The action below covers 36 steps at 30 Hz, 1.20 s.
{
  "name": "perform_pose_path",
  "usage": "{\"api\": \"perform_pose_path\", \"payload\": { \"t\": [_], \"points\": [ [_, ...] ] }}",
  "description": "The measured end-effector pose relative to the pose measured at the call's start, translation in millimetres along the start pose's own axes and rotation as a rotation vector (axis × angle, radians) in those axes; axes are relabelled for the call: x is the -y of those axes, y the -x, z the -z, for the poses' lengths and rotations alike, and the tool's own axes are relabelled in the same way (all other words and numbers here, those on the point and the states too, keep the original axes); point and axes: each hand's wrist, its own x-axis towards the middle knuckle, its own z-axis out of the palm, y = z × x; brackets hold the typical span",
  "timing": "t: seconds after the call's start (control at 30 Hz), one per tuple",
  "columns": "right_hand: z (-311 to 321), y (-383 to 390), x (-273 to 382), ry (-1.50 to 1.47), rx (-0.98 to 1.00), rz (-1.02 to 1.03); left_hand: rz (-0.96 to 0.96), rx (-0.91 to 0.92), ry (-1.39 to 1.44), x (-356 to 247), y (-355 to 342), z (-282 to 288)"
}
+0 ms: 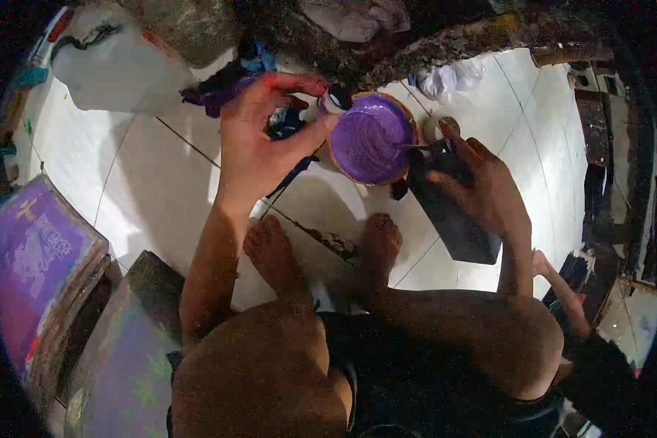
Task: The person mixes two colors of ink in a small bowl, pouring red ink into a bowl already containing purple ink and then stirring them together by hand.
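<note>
Bare knees (252, 369) closest, spread at the lower edge. Far left: purple printed panel (40, 244), with a greenish-purple one (128, 358) beside it; both crowd the left elbow. Pale bulky thing (120, 69) above, kind unclear; dark cloth (219, 87) next. Left hand (270, 128): thumb and forefinger pinching a small white piece (334, 104) near the rim; whether it touches, unclear. Shallow bowl (412, 115) of purple paint (369, 142) sits ahead of the bare feet (270, 248), just left of the right hand (474, 179), which grips a thin tool (415, 147), its end in the paint. Likely trouble: a hard push or knuckle against the rim could tip the bowl, splashing feet and tiles (168, 193). Black block (460, 226) below the right hand could hamper its wrist. Clear plastic bag (456, 77) behind; dark clutter at far right.
</note>
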Motion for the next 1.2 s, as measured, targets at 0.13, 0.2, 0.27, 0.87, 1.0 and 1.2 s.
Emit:
{"api": "perform_pose_path", "payload": {
  "t": [0.13, 0.2, 0.27, 0.87, 1.0, 1.2],
  "points": [
    [1, -4, 2, 0.052, 0.021, -0.011, 0.013, 0.01, -0.004, -3, -1, 2],
    [1, -8, 6, 0.057, 0.049, -0.024, 0.014, -0.002, -0.002, -2, 0, 6],
    [2, -9, 7, 0.051, 0.076, -0.045, 0.024, -0.013, 0.01, 0, 0, 7],
    [-30, 15, -20, -0.484, -0.211, -0.011, 0.079, 0.016, 0.036, 4, -3, 7],
    [-20, 22, -24, -0.501, -0.187, 0.0, 0.077, 0.034, 0.085, 1, -6, 2],
    [-8, 34, -28, -0.684, -0.289, 0.069, 0.047, 0.116, 0.04, -13, -11, -8]
  ]
}}
